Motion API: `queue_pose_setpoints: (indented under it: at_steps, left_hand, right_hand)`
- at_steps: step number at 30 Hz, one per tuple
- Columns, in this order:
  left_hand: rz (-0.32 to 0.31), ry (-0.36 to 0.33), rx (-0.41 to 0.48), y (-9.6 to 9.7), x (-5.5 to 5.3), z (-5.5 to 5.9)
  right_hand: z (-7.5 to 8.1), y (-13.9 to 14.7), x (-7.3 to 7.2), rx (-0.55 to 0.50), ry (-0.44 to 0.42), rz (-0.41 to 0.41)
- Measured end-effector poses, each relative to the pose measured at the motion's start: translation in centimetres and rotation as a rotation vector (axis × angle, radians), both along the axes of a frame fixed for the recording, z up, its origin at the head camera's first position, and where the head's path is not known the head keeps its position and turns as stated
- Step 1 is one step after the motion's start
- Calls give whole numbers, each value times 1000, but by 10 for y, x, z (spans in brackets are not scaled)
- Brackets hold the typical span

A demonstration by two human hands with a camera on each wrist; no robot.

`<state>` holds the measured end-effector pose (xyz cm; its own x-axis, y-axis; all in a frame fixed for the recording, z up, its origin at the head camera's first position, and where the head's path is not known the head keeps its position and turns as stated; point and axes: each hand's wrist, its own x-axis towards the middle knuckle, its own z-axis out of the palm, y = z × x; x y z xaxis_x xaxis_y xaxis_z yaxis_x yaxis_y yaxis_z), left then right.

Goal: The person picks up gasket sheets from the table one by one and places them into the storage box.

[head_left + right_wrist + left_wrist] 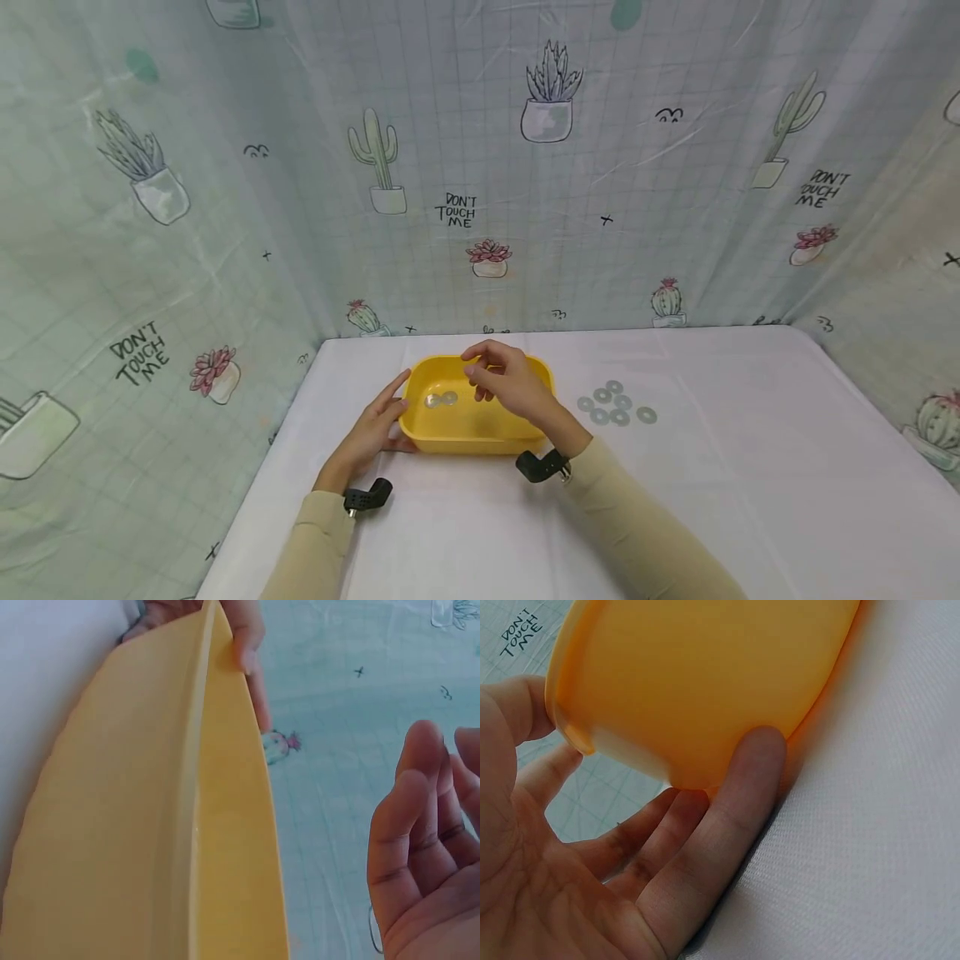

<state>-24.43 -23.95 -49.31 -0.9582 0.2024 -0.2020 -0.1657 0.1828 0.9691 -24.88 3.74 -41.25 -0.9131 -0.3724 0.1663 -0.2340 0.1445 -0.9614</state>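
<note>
A yellow plastic tray (472, 446) sits on the white table. Inside it, towards the left end, lie two small pale round washers (450, 398). My left hand (371, 427) grips the tray's left end. Seen from the left wrist, fingers (694, 870) lie against the tray's outer wall (705, 690) and others touch its rim. Above the tray's far right part hovers my right hand (510, 385), fingers loosely bent and nothing visible between them. In the right wrist view its fingers (401, 825) are apart from the tray wall (112, 802).
Several pale washers with centre holes (621, 402) lie in a loose cluster on the white table (750, 467), right of the tray. A curtain printed with cacti (450, 125) hangs behind and at both sides. Each wrist carries a black camera (367, 497).
</note>
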Motion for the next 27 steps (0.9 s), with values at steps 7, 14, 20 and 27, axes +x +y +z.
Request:
queue_pose_setpoints:
  at_steps: [7, 14, 20, 27]
  left_hand:
    - [0, 9, -6, 0, 1, 0]
    - [-3, -7, -7, 0, 0, 1]
    - [11, -2, -18, 0, 1, 2]
    - [9, -12, -1, 1, 0, -1]
  right_hand:
    - [-1, 51, 2, 11, 76, -67]
    - [-7, 116, 6, 93, 69, -238]
    - [-22, 170, 11, 174, 28, -295]
    - [-35, 221, 19, 376, 28, -289]
